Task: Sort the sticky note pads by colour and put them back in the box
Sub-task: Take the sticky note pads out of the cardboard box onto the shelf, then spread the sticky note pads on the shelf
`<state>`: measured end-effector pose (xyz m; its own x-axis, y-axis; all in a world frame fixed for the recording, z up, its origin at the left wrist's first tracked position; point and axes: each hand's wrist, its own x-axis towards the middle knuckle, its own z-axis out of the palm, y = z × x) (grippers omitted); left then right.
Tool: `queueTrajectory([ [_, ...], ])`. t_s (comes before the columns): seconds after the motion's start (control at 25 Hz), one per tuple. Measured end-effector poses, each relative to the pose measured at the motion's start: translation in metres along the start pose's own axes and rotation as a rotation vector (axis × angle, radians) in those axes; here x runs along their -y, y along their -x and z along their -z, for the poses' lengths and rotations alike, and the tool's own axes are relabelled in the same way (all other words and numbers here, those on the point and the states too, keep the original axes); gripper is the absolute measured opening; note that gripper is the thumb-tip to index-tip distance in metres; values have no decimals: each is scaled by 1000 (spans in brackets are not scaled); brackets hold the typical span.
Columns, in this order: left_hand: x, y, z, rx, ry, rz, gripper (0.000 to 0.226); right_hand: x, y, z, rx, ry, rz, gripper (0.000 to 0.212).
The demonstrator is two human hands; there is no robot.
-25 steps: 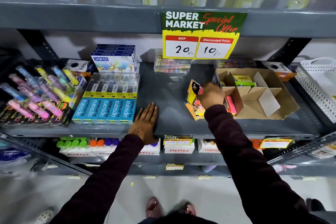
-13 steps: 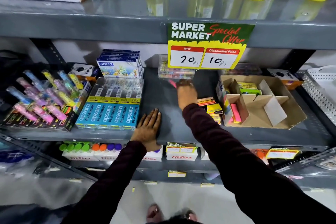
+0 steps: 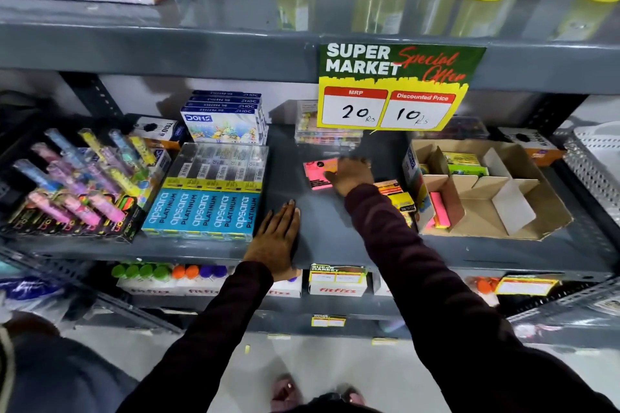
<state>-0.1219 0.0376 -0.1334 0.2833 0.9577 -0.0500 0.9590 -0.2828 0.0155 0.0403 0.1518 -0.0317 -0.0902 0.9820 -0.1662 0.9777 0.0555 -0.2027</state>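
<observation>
A grey metal shelf point(image 3: 335, 238) carries stationery. Near its right edge sits an open cardboard box point(image 3: 523, 211) with card dividers: a pink pad point(image 3: 439, 209) stands in the front-left compartment, and green and yellow pads point(image 3: 464, 164) lie in the back-left one. Just left of the box, touching its wall, is a loose pile of pads point(image 3: 397, 196), orange and yellow. Toward the shelf's middle and back, the right hand point(image 3: 352, 176) rests on a pink sticky note pad point(image 3: 318, 174) lying flat; how far its fingers close is blurred, so I cannot tell. The left hand point(image 3: 276, 241) lies flat and open on the front edge, holding nothing.

To do this step well, I judge: pinch the pad by 2 opposite edges, then slot it upright beside the pink one.
</observation>
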Motion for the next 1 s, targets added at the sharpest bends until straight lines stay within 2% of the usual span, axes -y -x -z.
queueTrajectory([
  [0.08, 1, 0, 0, 14, 6, 8, 115, -27, 20, 10, 0, 16, -127, 57],
  [0.16, 1, 0, -1, 21, -4, 14, 123, -48, 38, 13, 75, 30, -253, 65],
  [0.32, 0, 1, 1, -17, -3, 15, 125, -61, 49, 12, 93, 11, -298, 57],
  [0.44, -1, 2, 4, -32, 15, 7, 125, -60, 52, 16, 40, -21, -361, 82],
  [0.48, -1, 2, 5, -31, 23, 6, 125, -60, 54, 17, -9, -35, -360, 85],
  [0.56, -1, 2, 5, -21, 23, 7, 125, -59, 50, 17, -100, -85, -317, 77],
  [0.68, -1, 2, 4, -7, 8, 19, 123, -58, 37, 25, -179, -283, -187, 53],
  [0.76, -1, 2, 4, -9, 13, 17, 122, -51, 28, 32, -357, -391, -124, 32],
  [0.84, -2, 2, 7, -18, 35, 9, 121, -46, 16, 32, -545, -285, -45, 29],
  [0.88, -3, 3, 8, -26, 46, 7, 121, -44, 10, 27, -544, -204, -19, 32],
  [1.0, -4, 5, 12, -41, 84, 2, 120, -41, -2, 3, -269, -72, -68, 31],
])
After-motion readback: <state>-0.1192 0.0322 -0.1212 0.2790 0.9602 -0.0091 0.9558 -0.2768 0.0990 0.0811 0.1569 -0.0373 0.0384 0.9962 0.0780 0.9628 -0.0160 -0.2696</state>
